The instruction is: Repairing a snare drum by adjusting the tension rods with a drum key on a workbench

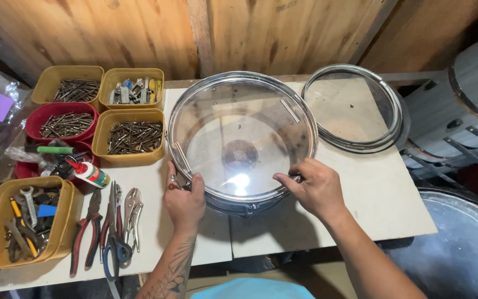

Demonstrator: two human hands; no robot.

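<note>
Both hands, left hand (185, 200) and right hand (312, 187), have fingers clamped on a round, clear-skinned metal drum (243, 141) beside yellow tubs (130, 138) of screws.

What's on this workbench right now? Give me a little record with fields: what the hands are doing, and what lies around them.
Left hand: grips the near-left rim of the snare drum
Right hand: fingers on the drum's near-right rim
Drum: clear head, metal hoop, lying flat on the pale board
Behind right: loose metal hoop, apart from the drum
Left of drum: yellow tubs of screws, red tub
Near left: pliers, locking pliers, yellow tub of wrenches, small oil bottle
</note>
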